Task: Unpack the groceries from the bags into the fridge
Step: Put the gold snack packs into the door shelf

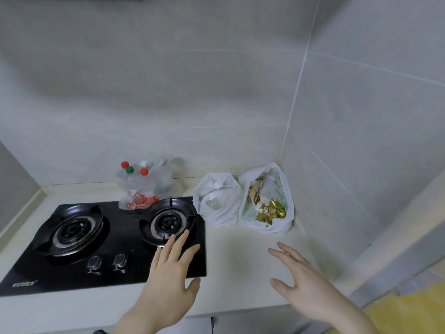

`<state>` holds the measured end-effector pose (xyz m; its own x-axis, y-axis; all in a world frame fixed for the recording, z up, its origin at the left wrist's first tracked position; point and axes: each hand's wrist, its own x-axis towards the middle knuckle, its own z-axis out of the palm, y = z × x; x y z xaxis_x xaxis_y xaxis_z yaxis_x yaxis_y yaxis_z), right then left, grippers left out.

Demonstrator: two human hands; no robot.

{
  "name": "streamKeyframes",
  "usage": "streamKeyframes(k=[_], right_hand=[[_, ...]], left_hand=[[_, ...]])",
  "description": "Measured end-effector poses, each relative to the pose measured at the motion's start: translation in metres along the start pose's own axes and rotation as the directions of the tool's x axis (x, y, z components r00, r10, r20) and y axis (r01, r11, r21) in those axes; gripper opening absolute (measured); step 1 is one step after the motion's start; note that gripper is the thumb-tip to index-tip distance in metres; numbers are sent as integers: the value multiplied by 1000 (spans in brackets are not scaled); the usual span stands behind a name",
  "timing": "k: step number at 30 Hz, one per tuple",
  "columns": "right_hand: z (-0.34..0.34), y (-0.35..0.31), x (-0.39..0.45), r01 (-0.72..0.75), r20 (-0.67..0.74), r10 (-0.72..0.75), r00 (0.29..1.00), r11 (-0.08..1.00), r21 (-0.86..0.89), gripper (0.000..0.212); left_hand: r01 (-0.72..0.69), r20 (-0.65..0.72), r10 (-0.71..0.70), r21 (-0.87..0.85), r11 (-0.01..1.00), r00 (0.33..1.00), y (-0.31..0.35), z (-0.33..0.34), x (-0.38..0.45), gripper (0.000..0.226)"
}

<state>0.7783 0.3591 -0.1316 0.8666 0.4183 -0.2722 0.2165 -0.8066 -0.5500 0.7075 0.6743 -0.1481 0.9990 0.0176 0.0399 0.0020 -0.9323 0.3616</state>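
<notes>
Three grocery bags stand on the pale counter (240, 256) against the tiled wall. A clear bag of bottles (144, 186) with red, green and white caps sits behind the stove. A knotted white bag (218, 201) stands to its right. In the corner an open white bag (267, 201) shows gold packets inside. My left hand (172, 276) hovers with fingers straight over the stove's right front corner, holding nothing. My right hand (305, 283) stretches flat above the counter, in front of the open bag and apart from it. No fridge is in sight.
A black two-burner gas stove (106, 239) with two knobs fills the counter's left half. Tiled walls meet in a corner behind the bags. A wall edge and a yellow surface (409, 309) lie at the lower right.
</notes>
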Motion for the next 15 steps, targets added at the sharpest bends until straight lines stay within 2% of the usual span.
streamKeyframes(k=[9, 15], right_hand=[[-33, 60, 127, 0, 58, -2, 998, 1000, 21, 65], [-35, 91, 211, -30, 17, 29, 999, 998, 49, 52]], left_hand=[[101, 54, -99, -39, 994, 994, 16, 33, 92, 71], [199, 108, -191, -74, 977, 976, 18, 57, 141, 70]])
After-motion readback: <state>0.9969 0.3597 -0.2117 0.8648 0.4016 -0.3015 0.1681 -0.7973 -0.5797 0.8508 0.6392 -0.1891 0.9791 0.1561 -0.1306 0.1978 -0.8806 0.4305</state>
